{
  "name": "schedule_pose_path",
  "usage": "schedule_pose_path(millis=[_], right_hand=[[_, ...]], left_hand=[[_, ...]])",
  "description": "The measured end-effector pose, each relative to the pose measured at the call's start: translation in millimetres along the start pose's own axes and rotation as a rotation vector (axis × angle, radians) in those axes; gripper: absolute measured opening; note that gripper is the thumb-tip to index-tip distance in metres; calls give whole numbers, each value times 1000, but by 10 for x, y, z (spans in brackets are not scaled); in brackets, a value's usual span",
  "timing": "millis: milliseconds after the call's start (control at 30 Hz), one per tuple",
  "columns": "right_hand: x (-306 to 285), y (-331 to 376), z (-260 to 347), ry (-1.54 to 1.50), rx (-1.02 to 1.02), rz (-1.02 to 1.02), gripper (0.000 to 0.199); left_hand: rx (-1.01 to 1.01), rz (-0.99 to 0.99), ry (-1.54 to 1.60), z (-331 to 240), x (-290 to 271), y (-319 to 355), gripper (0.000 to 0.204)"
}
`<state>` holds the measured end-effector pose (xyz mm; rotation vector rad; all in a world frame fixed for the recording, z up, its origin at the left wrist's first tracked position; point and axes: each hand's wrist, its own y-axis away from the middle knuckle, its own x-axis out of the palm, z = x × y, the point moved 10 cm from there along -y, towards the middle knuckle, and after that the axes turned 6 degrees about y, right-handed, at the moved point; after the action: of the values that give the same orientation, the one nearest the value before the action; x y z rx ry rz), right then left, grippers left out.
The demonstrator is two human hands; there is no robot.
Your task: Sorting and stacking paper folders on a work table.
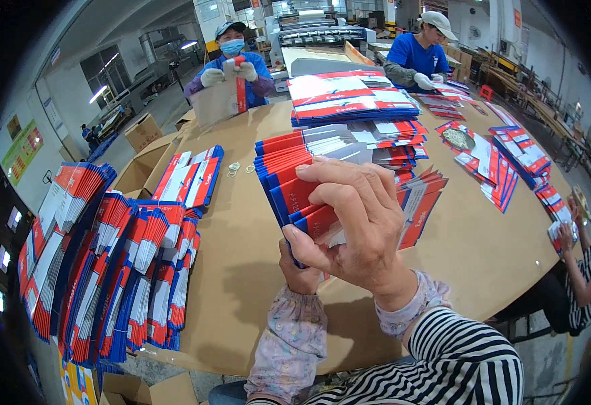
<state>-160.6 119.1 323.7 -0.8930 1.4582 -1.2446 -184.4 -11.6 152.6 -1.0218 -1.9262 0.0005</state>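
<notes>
1. Head view: I see both hands on one fanned stack (289, 182) of flat red-blue-white printed cartons, held up over the table (241, 270) near frame centre.
2. Right hand (356, 229) lies over the stack's near end, fingers curled and clamped across the top sheets. Left hand (299, 270) sits under it at 6 o'clock, mostly hidden; thumb shows, grip looks closed on the stack's bottom edge.
3. My read on the step: squaring or counting the fan. Next move likely needs the edges jogged flush before it goes down; the sheets look slick and could slide.
4. Materials: glossy thin card, flat-folded, sharp straight edges. Table is covered in matte brown cardboard.
5. Piles (106, 270) of the same cartons stand on edge at 9 o'clock; flat stacks (349, 98) at 12 o'clock; more fanned ones (511, 162) at 2 o'clock.
6. Two gloved co-workers at 12 o'clock, a third person's arm at 3 o'clock.
</notes>
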Motion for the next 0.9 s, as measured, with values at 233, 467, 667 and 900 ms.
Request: schedule_pose_path(millis=[233,467,667,900], right_hand=[[-5,6,11,-27,-8,-14,33],[-33,22,6,-9,-17,-23,32],[-29,22,4,-20,-22,-23,31],[-26,12,-4,-28,-18,-3,32]], left_hand=[[51,-27,341,42,-41,-21,54],[16,121,-322,-14,65,8,75],[1,126,-329,-10,87,-5,79],[-23,84,-347,44,8,-1,82]])
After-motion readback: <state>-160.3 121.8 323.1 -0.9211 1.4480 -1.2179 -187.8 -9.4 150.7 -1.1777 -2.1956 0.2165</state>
